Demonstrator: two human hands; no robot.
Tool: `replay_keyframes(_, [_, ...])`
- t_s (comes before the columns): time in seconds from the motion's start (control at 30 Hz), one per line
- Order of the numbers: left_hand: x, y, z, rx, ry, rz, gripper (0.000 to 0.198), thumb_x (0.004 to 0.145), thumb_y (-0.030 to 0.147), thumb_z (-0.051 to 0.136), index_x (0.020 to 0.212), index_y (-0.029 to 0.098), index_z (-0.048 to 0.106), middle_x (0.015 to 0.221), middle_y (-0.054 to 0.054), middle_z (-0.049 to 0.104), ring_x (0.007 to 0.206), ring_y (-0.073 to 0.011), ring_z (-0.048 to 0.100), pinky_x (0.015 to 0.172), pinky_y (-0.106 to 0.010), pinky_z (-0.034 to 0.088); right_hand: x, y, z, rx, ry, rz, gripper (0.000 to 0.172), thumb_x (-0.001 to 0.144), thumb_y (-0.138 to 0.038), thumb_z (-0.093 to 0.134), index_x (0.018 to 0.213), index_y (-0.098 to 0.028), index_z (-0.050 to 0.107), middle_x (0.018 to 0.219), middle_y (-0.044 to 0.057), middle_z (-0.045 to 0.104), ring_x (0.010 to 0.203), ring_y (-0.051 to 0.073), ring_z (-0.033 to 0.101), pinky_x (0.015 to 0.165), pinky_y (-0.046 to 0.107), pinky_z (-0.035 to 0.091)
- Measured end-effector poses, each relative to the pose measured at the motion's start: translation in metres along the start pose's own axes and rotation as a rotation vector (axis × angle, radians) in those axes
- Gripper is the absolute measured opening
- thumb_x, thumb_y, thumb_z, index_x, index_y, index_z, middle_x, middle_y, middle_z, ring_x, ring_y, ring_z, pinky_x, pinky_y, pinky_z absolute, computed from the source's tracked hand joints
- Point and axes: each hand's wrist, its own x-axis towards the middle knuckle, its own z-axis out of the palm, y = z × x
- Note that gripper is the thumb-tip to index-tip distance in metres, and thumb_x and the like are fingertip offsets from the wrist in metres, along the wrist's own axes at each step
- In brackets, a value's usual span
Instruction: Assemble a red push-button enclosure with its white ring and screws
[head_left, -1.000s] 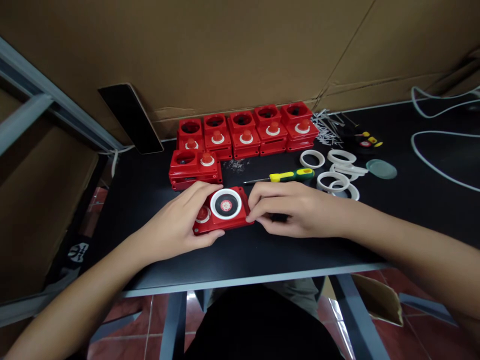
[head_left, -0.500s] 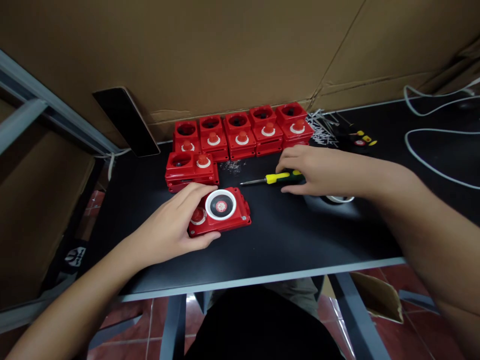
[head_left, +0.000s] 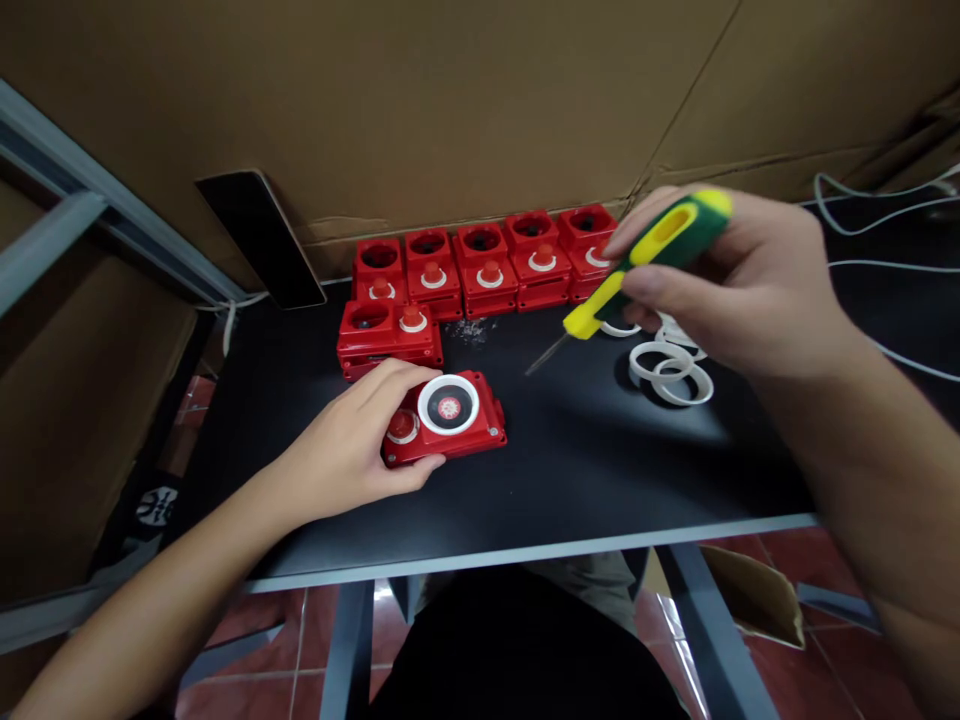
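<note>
Sitting clasped by left hand [head_left: 349, 452], red unit [head_left: 450, 418]; screwdriver [head_left: 651, 252] aloft in right hand [head_left: 750, 290].

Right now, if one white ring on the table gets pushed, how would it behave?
The white rings look thin and hollow, so probably light, sliding easily on the smooth table. Lying flat and overlapping, they likely won't roll; neighbours may shift.

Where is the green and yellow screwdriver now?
The screwdriver is on the right of the head view, held up in the right hand above the white rings, tip aimed at the nearest red box.
</note>
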Motion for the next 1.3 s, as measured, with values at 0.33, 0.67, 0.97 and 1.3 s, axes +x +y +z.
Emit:
replay_keyframes(0.33, [0.006, -0.005, 0.013, -0.013, 0.056, -0.037, 0.047, 0.094, 0.043, 0.081, 0.132, 0.023, 0.060, 0.120, -0.007, 0.066, 0.106, -0.0287, 0.070, 0.094, -0.042, 0.061, -0.021, -0.015, 0.050, 0.263, 0.073, -0.045, 0.019, 0.106, -0.046, 0.082, 0.113, -0.030, 0.076, 0.102, 0.006, 0.077, 0.061, 0.015, 0.064, 0.039, 0.030, 0.048])
replay_keyframes(0.67, [0.011, 0.002, 0.007, -0.002, 0.011, -0.063, 0.046, 0.094, 0.039, 0.082, 0.130, 0.022, 0.058, 0.124, -0.009, 0.070, 0.113, -0.0316, 0.074, 0.101, -0.046, 0.062, -0.028, -0.029, 0.056, -0.001, -0.038, -0.145, 0.014, 0.110, -0.039, 0.077, 0.119, -0.032, 0.069, 0.102, 0.003, 0.077, 0.081, 0.021, 0.075, 0.061, 0.037, 0.065])
replay_keyframes(0.97, [0.012, 0.004, 0.003, -0.020, -0.019, -0.088, 0.044, 0.095, 0.039, 0.083, 0.128, 0.024, 0.058, 0.124, -0.007, 0.071, 0.110, -0.0299, 0.075, 0.100, -0.044, 0.063, -0.027, -0.027, 0.058, 0.088, -0.074, -0.119, 0.017, 0.111, -0.039, 0.077, 0.118, -0.029, 0.066, 0.102, 0.003, 0.074, 0.072, 0.016, 0.073, 0.050, 0.027, 0.062])
replay_keyframes(1.3, [0.013, 0.002, 0.005, -0.031, -0.002, -0.084, 0.046, 0.093, 0.038, 0.084, 0.128, 0.023, 0.058, 0.124, -0.007, 0.070, 0.109, -0.0287, 0.075, 0.099, -0.043, 0.063, -0.021, -0.036, 0.053, 0.110, -0.151, -0.059, 0.023, 0.103, -0.021, 0.082, 0.118, -0.029, 0.067, 0.113, 0.002, 0.073, 0.082, 0.017, 0.076, 0.053, 0.026, 0.065])
